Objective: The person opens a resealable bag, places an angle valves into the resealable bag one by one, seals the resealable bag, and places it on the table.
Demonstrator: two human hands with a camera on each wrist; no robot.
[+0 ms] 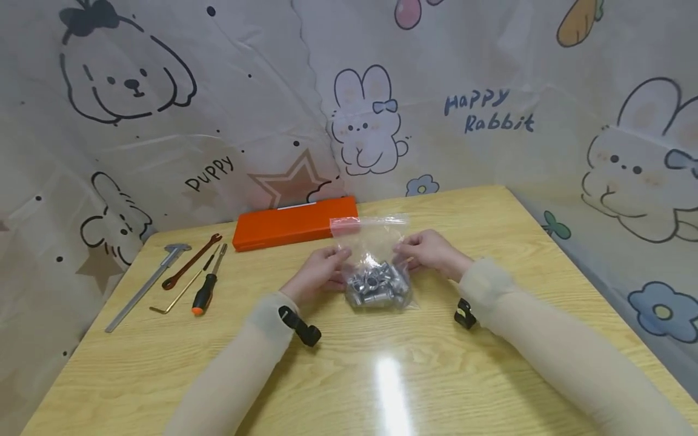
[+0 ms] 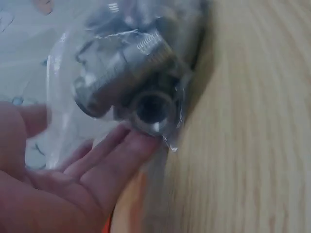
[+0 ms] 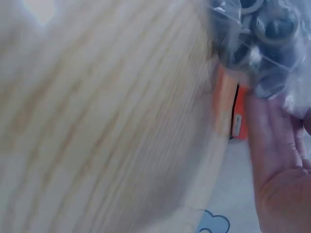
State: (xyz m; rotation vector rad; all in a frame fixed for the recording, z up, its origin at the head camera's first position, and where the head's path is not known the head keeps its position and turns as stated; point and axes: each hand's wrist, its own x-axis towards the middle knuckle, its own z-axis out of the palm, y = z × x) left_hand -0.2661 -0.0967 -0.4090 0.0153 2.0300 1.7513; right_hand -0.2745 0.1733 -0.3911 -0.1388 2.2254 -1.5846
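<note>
A clear zip bag (image 1: 376,242) with a pink strip at its top stands upright at mid-table, between both hands. Several shiny metal fittings (image 1: 380,284) are gathered in its lower part; one (image 2: 146,48) shows a threaded end and another (image 3: 276,24) a round opening. At the bag's left side, my left hand (image 1: 322,269) holds it with the thumb in front and fingers extended behind and under. My right hand (image 1: 433,251) grips the opposite side, its fingers reaching behind the plastic in the right wrist view.
An orange box (image 1: 294,224) lies behind the bag at the table's back edge. To the left lie a caliper (image 1: 147,287), a wrench (image 1: 192,261), a brass-coloured hex key (image 1: 182,290) and a screwdriver (image 1: 206,290). A printed cloth (image 1: 245,91) hangs behind the wooden table (image 1: 338,375).
</note>
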